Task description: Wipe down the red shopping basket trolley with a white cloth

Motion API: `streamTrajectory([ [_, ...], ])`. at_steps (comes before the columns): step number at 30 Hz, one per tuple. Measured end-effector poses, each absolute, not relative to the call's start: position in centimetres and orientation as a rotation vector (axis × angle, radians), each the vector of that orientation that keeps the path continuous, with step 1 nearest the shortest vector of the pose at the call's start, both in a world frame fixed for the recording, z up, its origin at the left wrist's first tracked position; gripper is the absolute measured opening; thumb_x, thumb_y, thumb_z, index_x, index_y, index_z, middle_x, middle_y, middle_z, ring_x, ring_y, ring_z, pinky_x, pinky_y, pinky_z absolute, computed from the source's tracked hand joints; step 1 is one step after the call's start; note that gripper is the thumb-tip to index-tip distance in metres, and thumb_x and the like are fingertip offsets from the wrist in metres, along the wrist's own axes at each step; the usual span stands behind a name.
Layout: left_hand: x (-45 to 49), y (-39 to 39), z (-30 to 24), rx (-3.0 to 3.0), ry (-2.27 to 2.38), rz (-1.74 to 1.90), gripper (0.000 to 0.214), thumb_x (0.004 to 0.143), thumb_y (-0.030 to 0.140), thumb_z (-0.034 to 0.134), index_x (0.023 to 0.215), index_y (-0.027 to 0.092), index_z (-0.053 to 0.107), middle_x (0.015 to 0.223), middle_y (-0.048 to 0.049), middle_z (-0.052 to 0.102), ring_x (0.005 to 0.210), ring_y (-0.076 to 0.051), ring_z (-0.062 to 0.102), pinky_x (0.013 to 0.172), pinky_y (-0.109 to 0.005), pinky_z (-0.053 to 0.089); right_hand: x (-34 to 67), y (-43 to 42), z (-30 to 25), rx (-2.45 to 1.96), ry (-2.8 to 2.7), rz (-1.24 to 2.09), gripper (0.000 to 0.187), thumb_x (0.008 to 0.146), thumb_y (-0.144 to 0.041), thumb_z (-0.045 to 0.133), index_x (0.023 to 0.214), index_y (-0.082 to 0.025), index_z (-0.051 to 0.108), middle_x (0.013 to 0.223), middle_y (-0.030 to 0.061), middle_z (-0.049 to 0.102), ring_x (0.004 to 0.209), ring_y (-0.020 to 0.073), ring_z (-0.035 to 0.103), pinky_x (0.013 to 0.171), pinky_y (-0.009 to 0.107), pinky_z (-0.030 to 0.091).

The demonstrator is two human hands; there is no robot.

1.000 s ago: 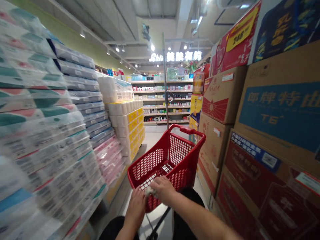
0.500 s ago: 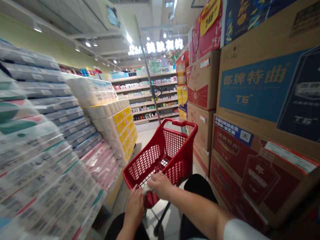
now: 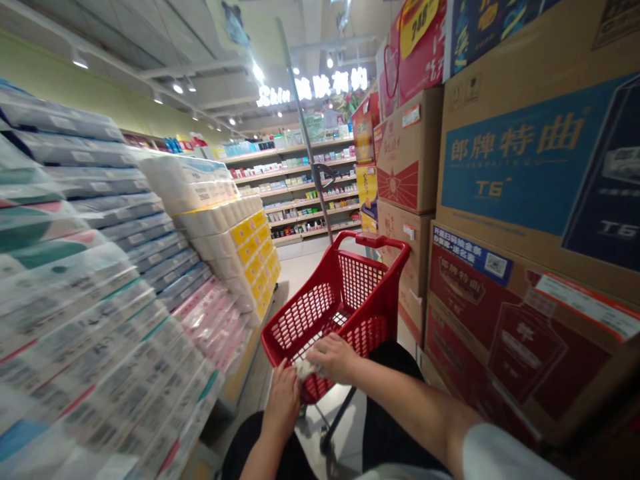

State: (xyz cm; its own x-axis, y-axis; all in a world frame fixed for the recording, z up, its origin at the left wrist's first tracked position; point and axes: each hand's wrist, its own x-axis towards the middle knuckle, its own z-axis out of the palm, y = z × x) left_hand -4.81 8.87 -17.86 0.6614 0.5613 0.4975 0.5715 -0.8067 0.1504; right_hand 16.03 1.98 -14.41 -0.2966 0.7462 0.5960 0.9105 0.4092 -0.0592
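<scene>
A red plastic shopping cart [image 3: 350, 303] stands in a store aisle right in front of me. My left hand [image 3: 284, 397] grips the near rim of its basket with the fingers curled over it. My right hand [image 3: 334, 358] rests on the same rim a little to the right, fingers closed around a crumpled white thing [image 3: 304, 367] that looks like a tissue or cloth. The two hands nearly touch. The basket appears to hold nothing.
Stacked packs of tissue and toilet paper [image 3: 100, 293] line the left side. Large cardboard cartons [image 3: 525, 200] are stacked high on the right, close to the cart. A grey pole [image 3: 310, 147] rises beyond the cart, with shelves of goods [image 3: 295, 193] at the aisle's end.
The view has swung and dipped; the cartons on the right look nearer. Both hands stay on the cart's near rim, the right still holding the white thing.
</scene>
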Motion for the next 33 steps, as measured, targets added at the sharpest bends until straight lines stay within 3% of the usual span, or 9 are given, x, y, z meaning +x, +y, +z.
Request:
streamTrajectory([
  [8, -3.8, 7.1, -16.5, -2.875, -1.051, -0.921, 0.031, 0.094, 0.026, 0.033, 0.098, 0.017, 0.063, 0.104, -0.0073, 0.064, 0.127, -0.026, 0.043, 0.108, -0.055, 0.036, 16.5, 0.9, -13.5, -1.511, -1.929, -0.186, 0.019, 0.082, -0.024, 0.061, 0.102, -0.023, 0.06, 0.115, 0.0043, 0.059, 0.105, 0.0195, 0.049, 0.093, 0.034, 0.029],
  [15, -4.2, 8.3, -17.2, -2.867, -1.019, -0.849, 0.03, 0.092, 0.025, 0.036, 0.108, 0.021, 0.062, 0.105, -0.006, 0.065, 0.128, -0.026, 0.043, 0.105, -0.053, 0.04, 13.9, 0.8, -12.8, -1.437, -1.931, -0.024, 0.038, 0.076, -0.017, 0.059, 0.112, -0.024, 0.055, 0.111, 0.0026, 0.06, 0.104, 0.019, 0.049, 0.095, 0.034, 0.028],
  [21, -4.1, 8.0, -16.9, -2.862, -1.039, -0.84, 0.028, 0.093, 0.025, 0.037, 0.099, 0.021, 0.064, 0.099, -0.005, 0.066, 0.13, -0.027, 0.041, 0.106, -0.052, 0.039, 16.7, 1.1, -12.5, -1.521, -1.923, -0.082, 0.021, 0.073, -0.014, 0.06, 0.092, -0.023, 0.059, 0.098, 0.0002, 0.063, 0.093, 0.0179, 0.051, 0.089, 0.032, 0.029],
  [25, -4.1, 7.4, -16.9, -2.85, -1.035, -0.912, 0.027, 0.093, 0.027, 0.037, 0.09, 0.021, 0.063, 0.097, -0.0045, 0.065, 0.127, -0.027, 0.043, 0.107, -0.053, 0.038, 19.5, 0.7, -12.8, -1.587, -1.876, -0.168, 0.021, 0.074, -0.009, 0.058, 0.09, -0.022, 0.059, 0.093, 0.0008, 0.061, 0.089, 0.0171, 0.049, 0.084, 0.03, 0.031],
  [30, -3.2, 7.4, -16.8, -2.855, -1.171, -0.878, 0.033, 0.093, 0.027, 0.033, 0.089, 0.021, 0.065, 0.095, -0.0043, 0.067, 0.124, -0.029, 0.045, 0.105, -0.057, 0.036, 17.8, 1.2, -13.4, -1.708, -1.724, -0.227, 0.013, 0.073, -0.011, 0.059, 0.083, -0.02, 0.061, 0.089, 0.0033, 0.058, 0.088, 0.0195, 0.047, 0.083, 0.032, 0.031],
  [33, -2.2, 7.7, -16.9, -2.823, -1.302, -0.741, 0.03, 0.088, 0.024, 0.039, 0.096, 0.022, 0.067, 0.102, -0.0058, 0.068, 0.121, -0.032, 0.046, 0.106, -0.063, 0.027, 14.2, 1.9, -13.4, -1.725, -1.756, -0.146, 0.006, 0.071, -0.016, 0.062, 0.077, -0.019, 0.061, 0.087, 0.0046, 0.059, 0.084, 0.0199, 0.047, 0.081, 0.033, 0.032],
])
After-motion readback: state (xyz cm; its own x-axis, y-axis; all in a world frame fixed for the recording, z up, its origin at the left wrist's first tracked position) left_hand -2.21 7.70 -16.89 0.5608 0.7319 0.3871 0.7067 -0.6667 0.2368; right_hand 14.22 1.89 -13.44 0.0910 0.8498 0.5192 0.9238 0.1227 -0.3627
